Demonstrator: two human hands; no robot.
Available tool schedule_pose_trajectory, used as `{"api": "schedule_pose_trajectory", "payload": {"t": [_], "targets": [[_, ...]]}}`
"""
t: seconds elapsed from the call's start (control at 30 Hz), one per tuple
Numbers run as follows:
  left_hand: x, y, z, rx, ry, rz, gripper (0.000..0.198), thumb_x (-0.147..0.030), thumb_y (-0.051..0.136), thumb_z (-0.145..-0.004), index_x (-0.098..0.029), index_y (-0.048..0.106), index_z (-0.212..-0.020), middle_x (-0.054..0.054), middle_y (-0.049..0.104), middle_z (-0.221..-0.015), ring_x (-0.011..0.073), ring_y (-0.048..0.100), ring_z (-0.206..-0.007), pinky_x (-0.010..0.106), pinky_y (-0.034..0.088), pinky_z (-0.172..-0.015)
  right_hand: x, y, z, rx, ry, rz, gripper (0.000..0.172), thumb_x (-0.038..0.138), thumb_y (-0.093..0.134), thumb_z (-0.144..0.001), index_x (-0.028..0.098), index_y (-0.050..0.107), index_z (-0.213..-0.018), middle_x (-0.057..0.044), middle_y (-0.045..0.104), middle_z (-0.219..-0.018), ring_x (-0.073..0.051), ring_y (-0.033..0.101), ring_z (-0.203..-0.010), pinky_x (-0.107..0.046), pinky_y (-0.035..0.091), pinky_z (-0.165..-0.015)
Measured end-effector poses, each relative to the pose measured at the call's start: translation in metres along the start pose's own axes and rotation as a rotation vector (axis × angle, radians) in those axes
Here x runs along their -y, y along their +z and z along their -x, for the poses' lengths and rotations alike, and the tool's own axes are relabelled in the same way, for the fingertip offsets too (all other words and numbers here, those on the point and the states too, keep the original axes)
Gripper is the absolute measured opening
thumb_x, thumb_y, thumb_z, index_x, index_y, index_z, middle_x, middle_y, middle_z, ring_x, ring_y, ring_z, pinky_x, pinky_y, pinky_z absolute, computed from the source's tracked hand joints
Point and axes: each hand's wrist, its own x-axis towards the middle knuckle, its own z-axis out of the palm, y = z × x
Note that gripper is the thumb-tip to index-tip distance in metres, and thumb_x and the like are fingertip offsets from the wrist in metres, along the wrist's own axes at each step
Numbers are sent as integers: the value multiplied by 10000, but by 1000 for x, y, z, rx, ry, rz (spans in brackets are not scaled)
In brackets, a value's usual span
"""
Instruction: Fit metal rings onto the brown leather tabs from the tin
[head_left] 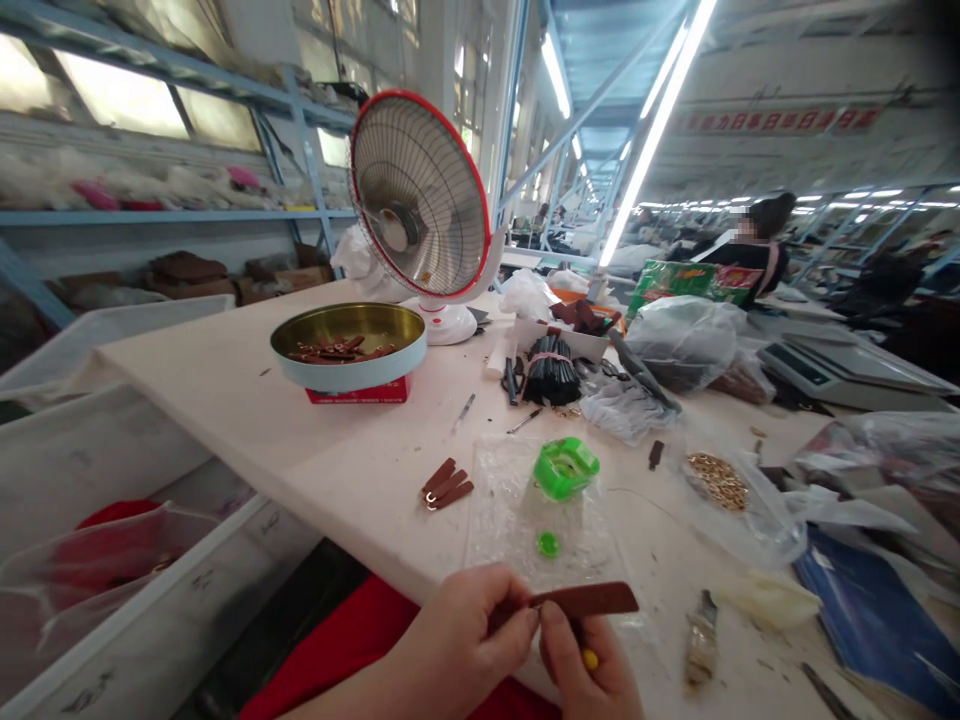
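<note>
At the table's near edge, my left hand (480, 625) is closed, pinching the left end of a brown leather strip (600, 599). My right hand (589, 670) is closed too, its thumb against the same end of the strip. A small yellow tip (590, 659) shows between the right fingers; what it belongs to is hidden. Just beyond my hands, a green container (566, 468) and a small green cap (548, 544) sit on a clear plastic sheet (499, 530). To the left lies a little group of brown strips (448, 487) with a gold-coloured metal hook.
A round tin (349, 375) holding brown pieces rests on a red box (360, 391), with a red-rimmed heater (420, 195) behind. Gold-coloured metal pieces (718, 481) lie in plastic at right, near a blue folder (885, 620). A person (754, 245) sits further back.
</note>
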Motion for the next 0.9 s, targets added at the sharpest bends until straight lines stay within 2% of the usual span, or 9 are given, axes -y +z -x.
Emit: {"api": "schedule_pose_trajectory", "payload": {"t": [0.07, 0.13, 0.23, 0.3, 0.4, 0.53, 0.67, 0.73, 0.9], "targets": [[-6, 3, 6, -74, -7, -33, 152, -255, 467, -756, -142, 526, -674, -29, 463, -600, 91, 377, -575, 209, 283, -512, 1, -3, 0, 72, 55, -23, 450, 621, 697, -608, 191, 653, -731, -8, 636, -641, -177, 559, -621, -253, 442, -559], [-7, 7, 9, -114, -25, 58, 118, -234, 450, -721, -150, 493, -649, -35, 435, -580, 90, 362, -561, 211, 280, -506, 1, -7, -1, 155, 99, -10, 462, 624, 693, -615, 187, 641, -752, 18, 572, -583, -147, 497, -553, -238, 389, -490], [-2, 11, 9, -126, -59, 234, 84, -244, 450, -675, -167, 453, -642, -51, 399, -547, 81, 329, -521, 213, 263, -488, 1, -19, -8, 231, 75, 43, 421, 614, 599, -732, 195, 584, -683, 62, 407, -480, -113, 347, -455, -234, 295, -420], [4, 12, 8, -111, -67, 311, 92, -263, 460, -674, -176, 440, -651, -60, 398, -527, 77, 324, -496, 214, 255, -481, 0, -31, -18, 175, -16, 16, 426, 609, 516, -795, 203, 564, -677, 44, 443, -516, -128, 390, -503, -238, 335, -467], [14, 10, 3, -80, -71, 354, 112, -279, 476, -697, -177, 440, -666, -58, 428, -535, 74, 351, -496, 211, 264, -494, -3, -53, -35, 47, -125, 45, 456, 639, 477, -795, 198, 587, -762, -5, 570, -641, -171, 504, -656, -260, 406, -588], [20, 4, -12, -46, -158, 407, 167, -315, 509, -696, -175, 422, -673, -61, 446, -545, 60, 355, -493, 208, 268, -511, -9, -67, -52, -62, -75, 104, 481, 655, 433, -810, 193, 563, -806, 8, 544, -579, -171, 492, -601, -274, 395, -558], [19, -6, -33, -36, -208, 428, 216, -353, 533, -679, -172, 416, -664, -58, 470, -546, 55, 370, -491, 208, 282, -522, -17, -57, -69, -195, -152, 165, 395, 591, 538, -782, 196, 547, -756, 25, 527, -588, -156, 453, -574, -274, 350, -546], [20, -12, -44, -18, -209, 419, 224, -361, 536, -675, -171, 420, -652, -55, 474, -546, 57, 382, -495, 211, 293, -526, -22, -48, -80, -215, -185, 248, 377, 573, 549, -777, 199, 539, -729, 21, 533, -598, -161, 447, -575, -283, 341, -553], [26, -24, -69, 12, -248, 399, 212, -354, 522, -678, -176, 413, -641, -58, 472, -539, 65, 400, -489, 219, 314, -526, -37, -32, -102, -250, -159, 326, 351, 544, 528, -805, 203, 532, -720, 25, 551, -620, -170, 469, -608, -295, 340, -617]]}}
